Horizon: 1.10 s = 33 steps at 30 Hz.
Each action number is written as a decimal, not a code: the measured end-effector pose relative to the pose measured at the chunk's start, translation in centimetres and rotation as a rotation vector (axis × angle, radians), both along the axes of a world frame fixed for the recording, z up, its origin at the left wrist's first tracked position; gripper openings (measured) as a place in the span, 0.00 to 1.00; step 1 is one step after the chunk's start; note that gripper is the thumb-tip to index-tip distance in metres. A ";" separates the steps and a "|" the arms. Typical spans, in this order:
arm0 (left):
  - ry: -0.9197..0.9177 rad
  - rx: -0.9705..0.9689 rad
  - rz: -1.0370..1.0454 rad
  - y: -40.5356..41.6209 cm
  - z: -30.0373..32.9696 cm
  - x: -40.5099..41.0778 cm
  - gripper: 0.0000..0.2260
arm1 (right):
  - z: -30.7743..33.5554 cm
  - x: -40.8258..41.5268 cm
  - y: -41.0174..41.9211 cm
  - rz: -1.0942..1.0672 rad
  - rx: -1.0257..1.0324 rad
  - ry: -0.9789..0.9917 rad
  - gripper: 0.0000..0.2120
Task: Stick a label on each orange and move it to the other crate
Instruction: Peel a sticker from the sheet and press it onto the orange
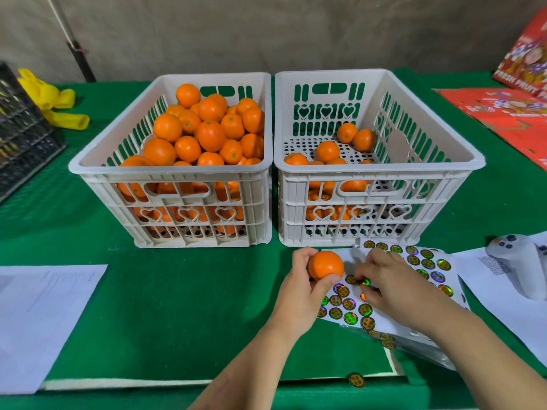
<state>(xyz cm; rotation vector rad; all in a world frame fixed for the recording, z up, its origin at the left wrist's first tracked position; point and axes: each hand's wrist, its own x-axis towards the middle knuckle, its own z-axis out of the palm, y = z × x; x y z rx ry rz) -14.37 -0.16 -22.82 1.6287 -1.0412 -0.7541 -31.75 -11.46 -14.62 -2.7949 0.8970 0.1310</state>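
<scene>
Left hand (302,285) grips one orange (326,265) above the table's (183,297) front edge, just before the right crate (376,184); right hand (390,279) fingertips pinch a label (365,282) on the sticker sheet (426,263) beside it.

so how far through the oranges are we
Early on. Done: a few oranges lie in the right crate. In hand: the left hand holds an orange while the right hand picks at the label sheet. Left: the piled-up left crate.
</scene>
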 end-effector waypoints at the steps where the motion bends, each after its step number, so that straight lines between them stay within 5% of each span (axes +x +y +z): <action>1: 0.003 -0.004 -0.001 0.0 0.0 0.0 0.24 | 0.1 0.1 0.0 -0.003 0.002 0.012 0.14; 23: -0.008 0.006 0.012 -0.2 -0.7 0.0 0.21 | 0.5 2.0 0.1 -0.015 -0.028 0.147 0.11; 33: -0.002 -0.032 0.013 -0.3 -0.4 -0.1 0.28 | 0.3 2.1 0.4 -0.060 -0.016 0.147 0.13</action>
